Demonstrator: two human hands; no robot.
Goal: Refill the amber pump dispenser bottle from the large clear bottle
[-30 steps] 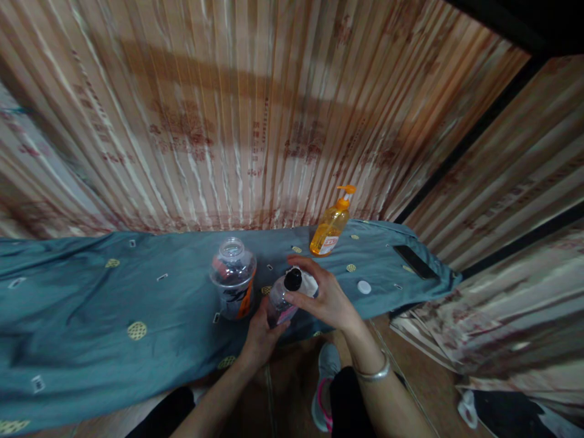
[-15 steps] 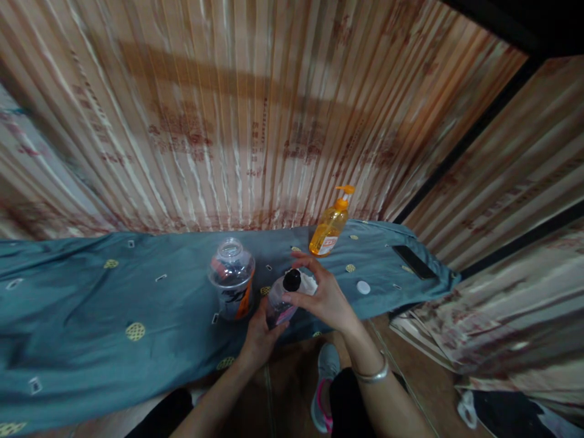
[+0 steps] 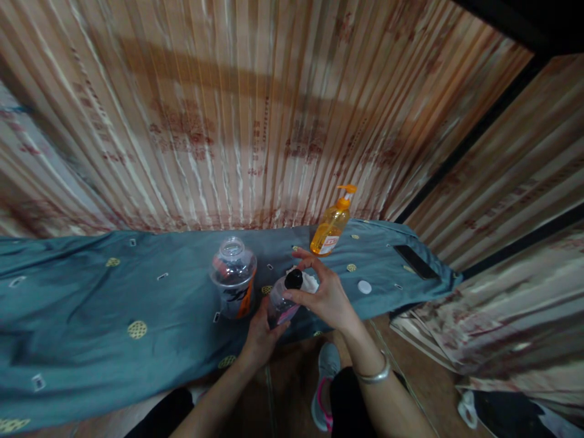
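Note:
My left hand (image 3: pixel 261 337) grips the lower body of a small clear bottle (image 3: pixel 279 303) with a pink label, held just above the near edge of the teal cloth (image 3: pixel 114 304). The fingers of my right hand (image 3: pixel 325 295) pinch its black cap (image 3: pixel 294 279). A wide clear jar (image 3: pixel 233 277) with an orange label stands open-mouthed just left of the bottle. An orange pump bottle (image 3: pixel 332 225) stands behind, by the curtain.
A small white round lid (image 3: pixel 364 286) and a dark flat phone-like object (image 3: pixel 412 261) lie on the cloth to the right. A striped brown curtain (image 3: pixel 255 109) hangs behind. My shoe (image 3: pixel 325 383) shows on the floor below.
My right hand's fingers have shifted slightly around the black cap; the bottle and my left hand stay almost in place.

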